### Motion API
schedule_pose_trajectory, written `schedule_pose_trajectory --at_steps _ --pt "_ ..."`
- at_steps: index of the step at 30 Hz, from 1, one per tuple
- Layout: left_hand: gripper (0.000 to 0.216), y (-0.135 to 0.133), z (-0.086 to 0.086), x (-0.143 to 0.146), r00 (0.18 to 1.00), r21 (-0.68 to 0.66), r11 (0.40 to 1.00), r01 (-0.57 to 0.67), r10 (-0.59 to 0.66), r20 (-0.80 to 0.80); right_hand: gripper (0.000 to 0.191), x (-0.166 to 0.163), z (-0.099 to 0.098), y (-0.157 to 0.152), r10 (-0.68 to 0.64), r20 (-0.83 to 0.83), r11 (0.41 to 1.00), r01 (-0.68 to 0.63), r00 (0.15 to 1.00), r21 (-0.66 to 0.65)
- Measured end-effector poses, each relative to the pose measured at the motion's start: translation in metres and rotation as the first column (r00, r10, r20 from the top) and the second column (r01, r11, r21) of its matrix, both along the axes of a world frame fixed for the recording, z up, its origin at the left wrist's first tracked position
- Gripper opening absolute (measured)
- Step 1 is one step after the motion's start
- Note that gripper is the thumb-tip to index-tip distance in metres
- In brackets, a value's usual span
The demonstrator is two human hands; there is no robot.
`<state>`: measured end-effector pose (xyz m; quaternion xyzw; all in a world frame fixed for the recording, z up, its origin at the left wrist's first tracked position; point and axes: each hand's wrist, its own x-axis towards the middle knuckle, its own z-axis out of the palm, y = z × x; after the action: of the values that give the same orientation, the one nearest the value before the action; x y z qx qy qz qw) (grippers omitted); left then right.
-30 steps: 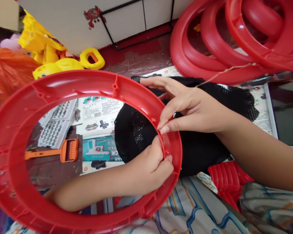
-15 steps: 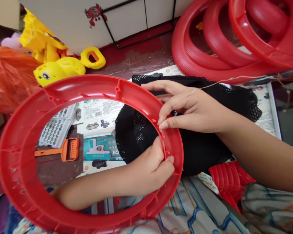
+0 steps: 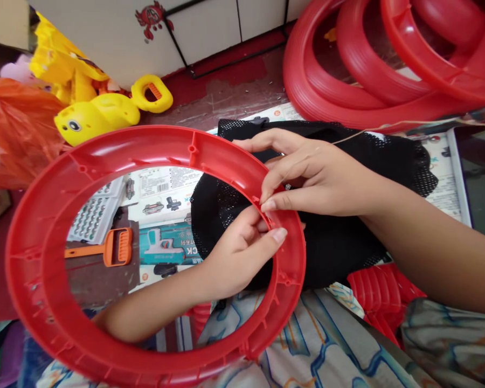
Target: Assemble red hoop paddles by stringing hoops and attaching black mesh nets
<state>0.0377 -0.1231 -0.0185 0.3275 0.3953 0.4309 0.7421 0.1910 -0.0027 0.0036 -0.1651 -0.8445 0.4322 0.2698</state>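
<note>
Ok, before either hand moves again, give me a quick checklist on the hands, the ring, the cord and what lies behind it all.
1. Left hand on the red plastic ring: ok, gripping the inner rim.
2. Right hand at the rim: ok, thumb and finger pinched together there.
3. What the pinch holds: cannot tell, too small.
4. Thin cord free of snags: cannot tell, partly hidden.
5. Ring opening free of things behind: not ok, black mesh fabric and an orange plastic handle show through.
</note>
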Motion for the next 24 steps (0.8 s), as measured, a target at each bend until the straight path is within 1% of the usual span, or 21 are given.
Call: schedule_pose_trajectory --at_steps 4,6,9,12,14,16,18,20,22,24 --pt "0.025 0.002 0.003 0.004 0.981 -0.036 0.999 -0.027 0.019 -0.191 0.008 -0.001 -0.003 -0.001 0.012 -0.014 0.999 -0.012 1.0 0.041" --pt "0.025 0.002 0.003 0.003 0.957 -0.017 1.0 -0.014 0.008 -0.289 0.009 -0.001 -0.005 -0.001 0.006 -0.035 0.999 -0.005 0.999 0.034" --pt "0.031 0.007 0.006 -0.001 0.925 0.012 0.999 0.038 -0.03 -0.379 0.012 -0.002 -0.006 -0.001 -0.004 -0.063 1.0 0.006 0.998 0.022" --pt "0.032 0.013 0.015 -0.008 0.907 -0.011 0.993 0.12 -0.114 -0.406 0.011 -0.003 -0.007 0.0 0.021 -0.094 0.995 -0.012 0.995 0.094" --pt "0.03 0.017 0.023 -0.014 0.912 -0.071 0.976 0.207 -0.219 -0.347 0.009 -0.004 -0.007 -0.001 0.032 -0.125 0.992 -0.016 0.992 0.127" --pt "0.03 0.018 0.028 -0.02 0.902 -0.086 0.959 0.271 -0.284 -0.326 0.008 -0.004 -0.007 -0.001 0.036 -0.148 0.99 -0.015 0.988 0.139" --pt "0.032 0.016 0.029 -0.024 0.869 -0.037 0.956 0.291 -0.28 -0.409 0.008 -0.003 -0.007 -0.001 0.046 -0.133 0.981 -0.02 0.99 0.191" --pt "0.032 0.013 0.025 -0.026 0.83 0.022 0.953 0.303 -0.252 -0.498 0.01 -0.002 -0.005 -0.001 0.081 -0.093 0.955 -0.051 0.992 0.292" --pt "0.031 0.008 0.021 -0.025 0.81 0.004 0.949 0.315 -0.266 -0.523 0.013 0.0 -0.003 -0.002 0.128 -0.062 0.915 -0.094 0.99 0.393" --pt "0.028 0.004 0.016 -0.022 0.828 -0.031 0.96 0.277 -0.255 -0.499 0.014 0.001 -0.002 -0.004 0.155 -0.043 0.879 -0.119 0.987 0.461"
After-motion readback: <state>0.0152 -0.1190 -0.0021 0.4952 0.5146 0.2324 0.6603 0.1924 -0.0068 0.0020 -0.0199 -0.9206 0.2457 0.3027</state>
